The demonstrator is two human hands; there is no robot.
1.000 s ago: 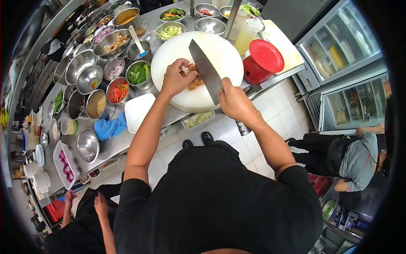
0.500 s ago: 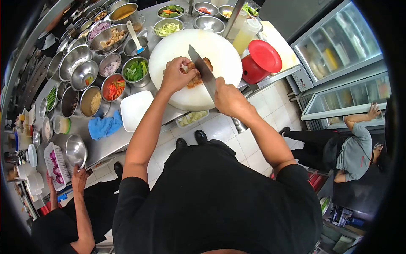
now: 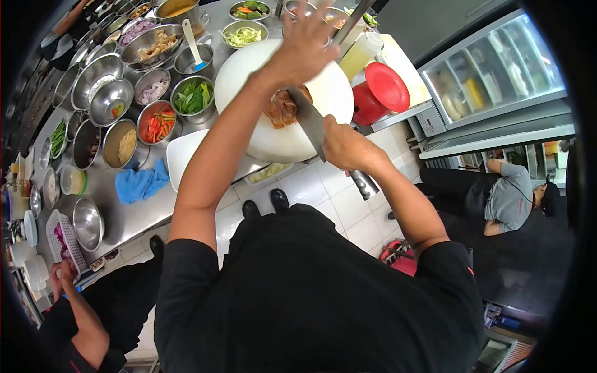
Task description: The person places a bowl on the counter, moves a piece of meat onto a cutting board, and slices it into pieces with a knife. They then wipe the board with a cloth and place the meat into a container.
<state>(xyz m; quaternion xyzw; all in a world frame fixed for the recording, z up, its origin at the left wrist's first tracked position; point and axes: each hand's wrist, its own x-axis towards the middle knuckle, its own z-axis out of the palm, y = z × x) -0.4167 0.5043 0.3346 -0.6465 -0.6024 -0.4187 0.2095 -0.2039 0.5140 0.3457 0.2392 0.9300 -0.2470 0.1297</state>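
My right hand [image 3: 349,147] grips a cleaver [image 3: 310,123] by its handle, its wide blade slanting over the round white chopping block [image 3: 333,99]. Beside the blade lies a browned piece of cooked meat [image 3: 281,113], partly hidden by the cleaver and my left wrist. Stretched toward the far side of the block, my left hand [image 3: 305,53] has its fingers spread and somewhat blurred, with nothing in it. Behind those fingers are small metal bowls, partly covered from view.
Left of the block stand several metal bowls, including sliced greens [image 3: 194,98] and red pepper strips [image 3: 161,127]. A white tray [image 3: 180,158] and blue cloth [image 3: 142,182] lie nearer. Right are a red container [image 3: 387,88] and squeeze bottle [image 3: 362,53]. Two co-workers are nearby.
My left hand has let go of the meat and moved up and right, opening out. The cleaver stays in my right hand. The co-worker at right has leaned into the lower fridge.
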